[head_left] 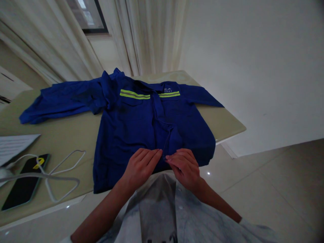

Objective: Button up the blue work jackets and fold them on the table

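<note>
A blue work jacket (141, 125) with yellow-green reflective stripes lies front-up on a pale table (60, 135), one sleeve stretched out to the left. My left hand (143, 165) and my right hand (183, 165) meet at the jacket's front opening near the lower hem. The fingers of both hands are pressed together in a pinch on the fabric edges there. What exactly sits between the fingertips is too small to make out.
A dark phone (24, 185) lies at the table's left front with a white cable (63, 168) looped beside it. Printed paper (12, 145) sits at the left edge. Curtains (146, 33) hang behind the table; tiled floor (265, 189) lies to the right.
</note>
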Available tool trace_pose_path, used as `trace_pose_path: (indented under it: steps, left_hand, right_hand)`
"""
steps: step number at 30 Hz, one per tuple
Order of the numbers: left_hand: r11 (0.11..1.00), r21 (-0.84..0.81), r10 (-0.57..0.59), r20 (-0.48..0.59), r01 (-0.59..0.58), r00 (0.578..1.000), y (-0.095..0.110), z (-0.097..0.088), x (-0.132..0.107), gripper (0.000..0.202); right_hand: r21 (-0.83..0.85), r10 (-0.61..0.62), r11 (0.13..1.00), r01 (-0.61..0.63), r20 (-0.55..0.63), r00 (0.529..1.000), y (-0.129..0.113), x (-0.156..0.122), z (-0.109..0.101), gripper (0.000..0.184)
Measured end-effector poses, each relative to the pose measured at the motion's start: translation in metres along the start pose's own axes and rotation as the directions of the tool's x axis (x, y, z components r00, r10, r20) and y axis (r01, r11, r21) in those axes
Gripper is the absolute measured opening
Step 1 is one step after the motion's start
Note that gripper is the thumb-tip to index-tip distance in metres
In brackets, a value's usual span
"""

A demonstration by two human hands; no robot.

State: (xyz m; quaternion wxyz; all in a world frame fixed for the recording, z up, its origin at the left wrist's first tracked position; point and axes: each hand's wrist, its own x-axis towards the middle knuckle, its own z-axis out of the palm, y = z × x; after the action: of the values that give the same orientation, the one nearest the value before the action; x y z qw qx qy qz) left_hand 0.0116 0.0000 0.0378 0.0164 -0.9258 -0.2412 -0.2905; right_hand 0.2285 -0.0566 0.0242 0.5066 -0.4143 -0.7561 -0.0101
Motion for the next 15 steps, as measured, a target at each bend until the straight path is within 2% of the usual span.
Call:
trace_pose_path:
  steps: [3,6,8,10,11,13,15]
  left_hand:
    - [1.000,0.020,-0.011,0.001,0.011,1.000,0.002,0.002,0.000,0.034]
    - [0.998,0.034,-0.062,0.021,0.061,0.998,-0.003,0.004,0.000,0.034]
    - [0.994,-0.012,-0.109,0.030,0.109,0.994,-0.008,0.002,-0.001,0.035]
    - [0.979,-0.140,-0.141,0.062,0.148,0.988,-0.010,-0.003,-0.002,0.035]
    - [0.959,-0.229,-0.147,0.100,0.167,0.984,-0.008,-0.007,-0.002,0.034]
    - [0.883,-0.419,-0.110,0.255,0.212,0.961,0.001,-0.019,-0.003,0.032]
    - [0.773,-0.577,0.015,0.432,0.264,0.902,0.010,-0.031,-0.004,0.041]
  right_hand:
    - [0.013,-0.032,0.999,0.032,0.013,0.999,0.001,-0.004,-0.001,0.035]
    - [0.028,-0.040,0.999,0.041,-0.023,0.999,-0.002,-0.004,-0.006,0.032]
    - [0.036,-0.028,0.999,0.030,-0.049,0.998,-0.004,-0.002,-0.010,0.031]
    - [0.034,-0.020,0.999,0.021,-0.053,0.998,-0.006,-0.001,-0.013,0.032]
    - [0.037,-0.021,0.999,0.023,-0.046,0.999,-0.006,-0.001,-0.015,0.032]
    - [0.074,-0.009,0.997,0.010,-0.010,1.000,-0.005,-0.004,-0.017,0.028]
    - [0.148,0.041,0.988,-0.049,0.052,0.998,0.001,-0.006,-0.020,0.022]
